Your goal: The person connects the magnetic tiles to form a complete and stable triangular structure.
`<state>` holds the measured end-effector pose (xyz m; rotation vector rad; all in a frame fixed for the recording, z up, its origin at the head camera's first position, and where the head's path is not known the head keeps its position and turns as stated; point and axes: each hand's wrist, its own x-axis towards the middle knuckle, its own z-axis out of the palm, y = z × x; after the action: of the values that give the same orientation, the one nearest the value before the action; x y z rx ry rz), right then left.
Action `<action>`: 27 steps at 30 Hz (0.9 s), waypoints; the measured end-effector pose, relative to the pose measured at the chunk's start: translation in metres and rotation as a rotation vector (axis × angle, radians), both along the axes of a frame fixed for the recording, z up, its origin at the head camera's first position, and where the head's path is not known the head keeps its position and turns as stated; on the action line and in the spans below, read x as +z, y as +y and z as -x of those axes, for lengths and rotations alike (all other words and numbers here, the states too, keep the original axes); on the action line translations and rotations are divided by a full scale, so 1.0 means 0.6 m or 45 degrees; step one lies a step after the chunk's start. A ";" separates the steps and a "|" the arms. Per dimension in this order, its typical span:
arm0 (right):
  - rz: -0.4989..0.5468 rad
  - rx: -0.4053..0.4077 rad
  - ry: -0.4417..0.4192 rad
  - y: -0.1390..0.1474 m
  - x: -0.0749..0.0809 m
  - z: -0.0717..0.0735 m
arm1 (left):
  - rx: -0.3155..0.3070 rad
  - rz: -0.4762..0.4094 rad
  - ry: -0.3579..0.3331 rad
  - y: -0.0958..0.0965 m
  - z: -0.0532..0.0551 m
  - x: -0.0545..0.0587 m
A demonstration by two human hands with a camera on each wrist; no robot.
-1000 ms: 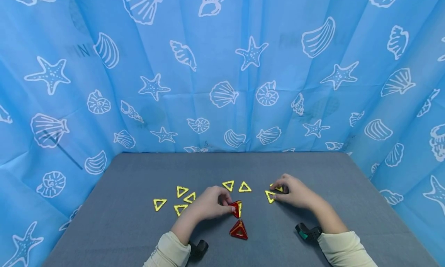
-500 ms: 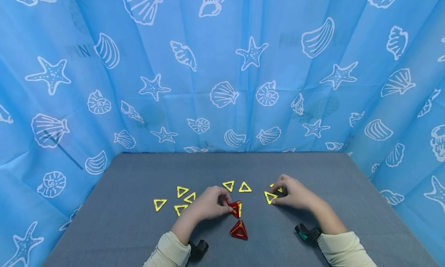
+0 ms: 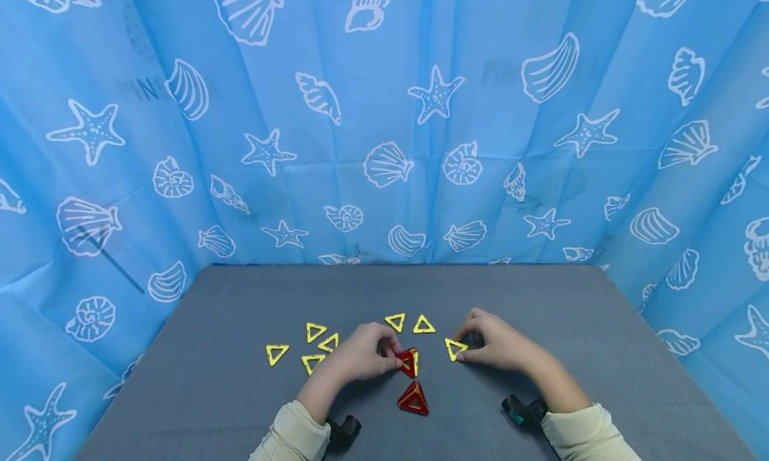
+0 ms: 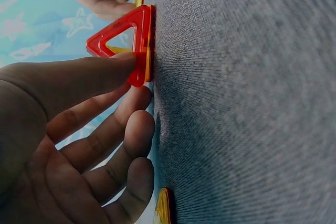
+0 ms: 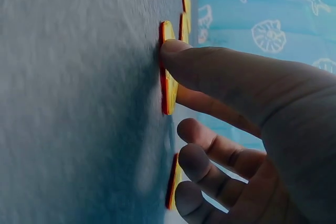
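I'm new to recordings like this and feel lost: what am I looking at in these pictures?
There is no machine here, just a person's bare left hand and right hand. The wide picture comes from a camera on the person's head, looking forward and down. Each close-up comes from a camera worn on one wrist, so the table appears turned on its side there.

On that gray table lie flat yellow triangles, and nearer the person stands a red pyramid-like shape. The left hand pinches a red triangle with yellow showing behind it; the right hand pinches a yellow triangle. Behind everything hangs a blue curtain printed with seashells and starfish.
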<state>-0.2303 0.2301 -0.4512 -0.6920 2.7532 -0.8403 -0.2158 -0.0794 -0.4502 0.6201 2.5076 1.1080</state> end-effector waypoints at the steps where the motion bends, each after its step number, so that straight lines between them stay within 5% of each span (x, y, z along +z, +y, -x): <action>1: -0.005 0.004 -0.005 -0.003 0.000 -0.002 | 0.000 -0.002 -0.005 0.000 0.000 0.000; 27: 0.077 0.139 -0.071 -0.041 0.002 -0.014 | -0.012 0.000 -0.047 0.007 0.000 -0.004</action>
<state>-0.2218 0.2055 -0.4502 -0.8091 2.6244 -0.9085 -0.2160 -0.0753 -0.4524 0.6050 2.4715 1.1061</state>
